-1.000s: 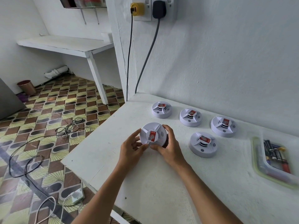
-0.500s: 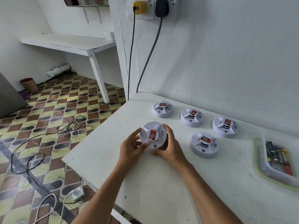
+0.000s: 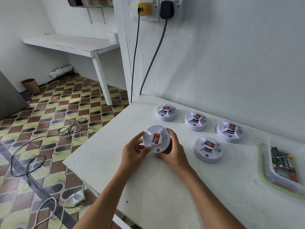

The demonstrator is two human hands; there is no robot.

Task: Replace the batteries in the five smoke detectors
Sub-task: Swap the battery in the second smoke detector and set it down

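White plaster walls and a patterned brown-and-yellow tile floor frame a white painted table (image 3: 165, 187) at centre frame, where a person's two bare hands work on the first of five smoke detectors. The left hand (image 3: 133, 152) and right hand (image 3: 173, 153) both hold a grip on a round white plastic smoke detector (image 3: 156, 138), fingers curled round its rim from either side, lifted and tilted off the table just left of centre. Compared with a second ago the unit's red sticker has turned slightly and the hands have shifted little, which suggests a twisting effort to free the cover; no battery compartment is open yet, so the task appears to be at its start.

Four more round white smoke detectors (image 3: 208, 149) sit flat on the table to the right of centre, apart from one another. At the right edge of the frame a clear plastic tray with a green rim (image 3: 261, 166) holds a cluster of cylindrical batteries (image 3: 283, 162), well apart from the hands.

Each detector carries a small red-and-white label on its raised hub; the print is too small to read.
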